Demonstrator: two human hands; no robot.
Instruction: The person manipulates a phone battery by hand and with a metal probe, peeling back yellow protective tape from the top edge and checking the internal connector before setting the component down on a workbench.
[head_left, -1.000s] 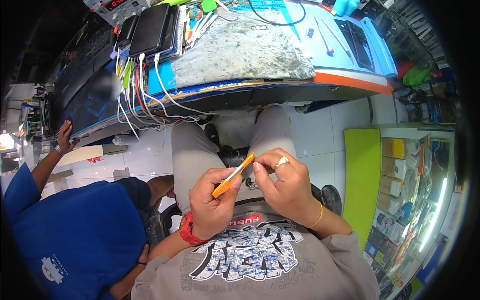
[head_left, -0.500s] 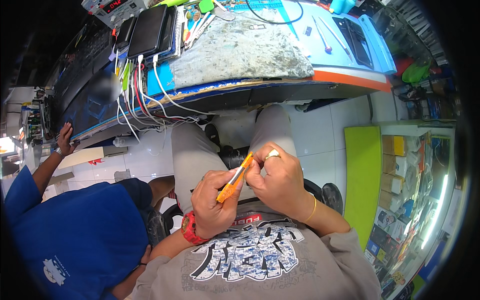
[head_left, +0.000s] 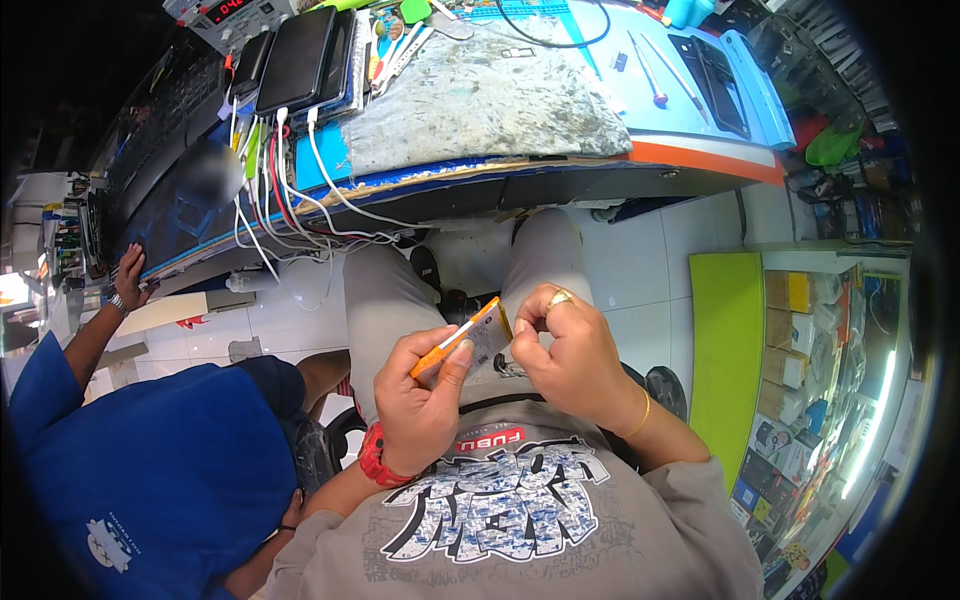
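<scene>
Head view: left hand [head_left: 425, 405] grips a flat, orange-edged packet [head_left: 468, 338] at frame centre, over the lap. Right hand [head_left: 568, 352] pinches its corner, just below the workbench edge [head_left: 560, 180].

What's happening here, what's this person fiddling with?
A seated person holds a small flat orange-edged package over their lap. The left hand grips it, while the right hand picks at its end. In front stands a cluttered workbench with white cables hanging off it. Another person in a blue shirt sits alongside.
</scene>
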